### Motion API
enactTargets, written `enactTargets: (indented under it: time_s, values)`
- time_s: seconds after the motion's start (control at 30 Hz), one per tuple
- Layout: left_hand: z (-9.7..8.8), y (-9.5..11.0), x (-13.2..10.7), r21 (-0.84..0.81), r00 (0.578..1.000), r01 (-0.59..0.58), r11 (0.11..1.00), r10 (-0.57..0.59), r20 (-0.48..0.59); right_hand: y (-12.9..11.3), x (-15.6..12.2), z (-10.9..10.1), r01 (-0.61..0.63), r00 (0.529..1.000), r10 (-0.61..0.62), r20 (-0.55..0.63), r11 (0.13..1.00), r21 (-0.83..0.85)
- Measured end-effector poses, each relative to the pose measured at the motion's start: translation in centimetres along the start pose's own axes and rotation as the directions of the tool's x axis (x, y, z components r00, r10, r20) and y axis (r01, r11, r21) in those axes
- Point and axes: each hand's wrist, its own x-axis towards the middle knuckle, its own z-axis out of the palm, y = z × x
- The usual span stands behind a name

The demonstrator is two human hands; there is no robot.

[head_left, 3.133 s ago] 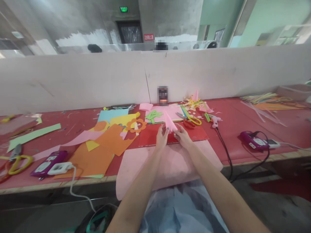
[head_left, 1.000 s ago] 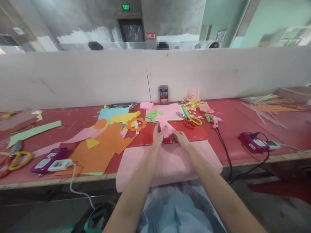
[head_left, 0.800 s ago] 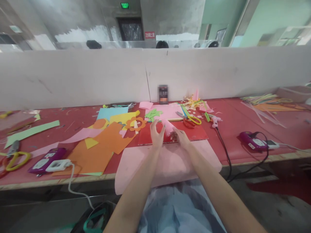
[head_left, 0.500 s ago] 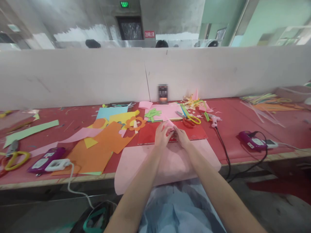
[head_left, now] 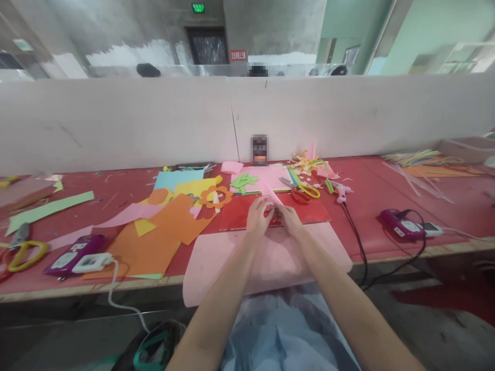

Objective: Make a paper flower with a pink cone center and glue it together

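Note:
Both my left hand (head_left: 259, 215) and my right hand (head_left: 289, 219) are closed on a small piece of pink paper (head_left: 271, 194), which sticks up beyond the fingertips. The fingers hide its lower part. Beneath the hands lies a shiny red folder or board (head_left: 234, 212). Nearer to me a large pink sheet (head_left: 266, 257) hangs over the table's front edge. Just beyond the hands are green paper strips (head_left: 244, 180) on pink sheets (head_left: 266, 176). Scissors (head_left: 303, 191) with yellow and red handles rest to the right of them.
Orange sheets (head_left: 147, 247) and an orange paper flower (head_left: 215, 197) lie at left. A pink glue gun (head_left: 341, 191) with a black cord lies at right. Purple power packs (head_left: 402, 224) sit to either side. A white partition (head_left: 154, 121) stands behind the red table.
More of the pink paper now shows above my fingers, standing higher and leaning up to the left. My hands have barely shifted.

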Motion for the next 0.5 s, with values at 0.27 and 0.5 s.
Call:
enactTargets:
  time_s: [0.27, 0.5]
  values:
    - [0.02, 0.41, -0.07, 0.125, 0.999, 0.027, 0.992, -0.030, 0.019, 0.00, -0.16, 0.13, 0.012, 1.000, -0.011, 0.015, 0.999, -0.052]
    - [0.12, 0.17, -0.31, 0.130, 0.998, 0.052, 0.990, -0.048, -0.035, 0.10, -0.02, 0.06, -0.012, 1.000, 0.012, 0.002, 0.996, -0.090]
